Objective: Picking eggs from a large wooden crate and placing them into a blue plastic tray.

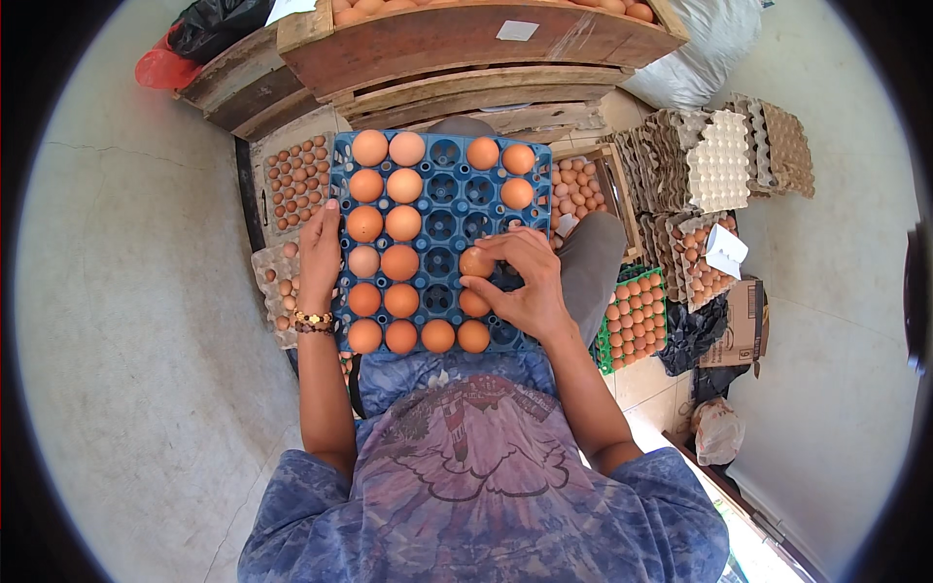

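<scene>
A blue plastic egg tray (442, 225) lies across my lap, partly filled with brown eggs. The two left columns are full, while the middle and right columns have many bare cups. My left hand (319, 255) grips the tray's left edge, a beaded bracelet on its wrist. Over the right half of the tray, my right hand (528, 290) has its thumb and fingers round a brown egg (475, 261) at one of the cups. Just below that, another egg (473, 303) sits near the thumb. My right palm hides some cups beneath it.
A wooden crate of eggs (466, 49) stands ahead. Cardboard trays of eggs (297, 180) lie at left. To the right are another egg crate (622, 199), a green egg tray (637, 321), stacked empty cardboard trays (714, 160) and a cardboard box (743, 325). Walls flank both sides.
</scene>
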A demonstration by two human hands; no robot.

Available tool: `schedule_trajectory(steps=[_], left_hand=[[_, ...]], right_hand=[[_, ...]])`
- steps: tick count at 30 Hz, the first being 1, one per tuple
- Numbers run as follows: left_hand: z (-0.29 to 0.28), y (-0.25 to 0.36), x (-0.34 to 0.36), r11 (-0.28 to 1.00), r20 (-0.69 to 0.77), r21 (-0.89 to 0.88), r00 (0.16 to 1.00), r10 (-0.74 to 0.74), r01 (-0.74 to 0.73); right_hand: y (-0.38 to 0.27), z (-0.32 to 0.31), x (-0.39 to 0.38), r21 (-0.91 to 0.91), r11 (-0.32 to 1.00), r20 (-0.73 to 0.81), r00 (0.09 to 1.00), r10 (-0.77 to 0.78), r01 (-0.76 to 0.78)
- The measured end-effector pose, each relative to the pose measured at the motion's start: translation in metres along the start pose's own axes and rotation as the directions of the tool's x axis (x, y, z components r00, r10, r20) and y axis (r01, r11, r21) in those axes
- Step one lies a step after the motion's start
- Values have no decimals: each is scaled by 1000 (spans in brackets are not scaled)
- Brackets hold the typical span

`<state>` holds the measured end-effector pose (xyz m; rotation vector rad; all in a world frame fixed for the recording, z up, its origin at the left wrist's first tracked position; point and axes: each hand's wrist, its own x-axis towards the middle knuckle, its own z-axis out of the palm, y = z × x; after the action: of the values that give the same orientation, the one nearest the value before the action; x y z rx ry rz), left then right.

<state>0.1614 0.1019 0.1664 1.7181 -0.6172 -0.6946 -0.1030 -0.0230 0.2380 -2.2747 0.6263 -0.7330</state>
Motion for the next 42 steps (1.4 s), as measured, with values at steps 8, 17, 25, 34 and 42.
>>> schedule_trajectory(steps=[8, 17, 25, 34, 42], left_hand=[[-1, -2, 1, 1000, 1, 20, 1000, -18, 18], [-1, -3, -4, 997, -31, 28, 997, -74, 74], [-1, -7, 0, 999, -17, 2, 999, -45, 45], [0, -6, -1, 998, -21, -4, 998, -60, 60], [1, -7, 1, 999, -13, -19, 999, -48, 48]], right_hand=[[2, 1, -3, -34, 999, 85, 996, -22, 25], [-8, -12, -19, 301, 894, -407, 803, 435, -332], [16, -11, -39, 634, 666, -253, 708, 660, -394], [14, -10, -35, 519, 726, -239, 739, 630, -452], [19, -6, -32, 453, 716, -186, 729, 659, -531]])
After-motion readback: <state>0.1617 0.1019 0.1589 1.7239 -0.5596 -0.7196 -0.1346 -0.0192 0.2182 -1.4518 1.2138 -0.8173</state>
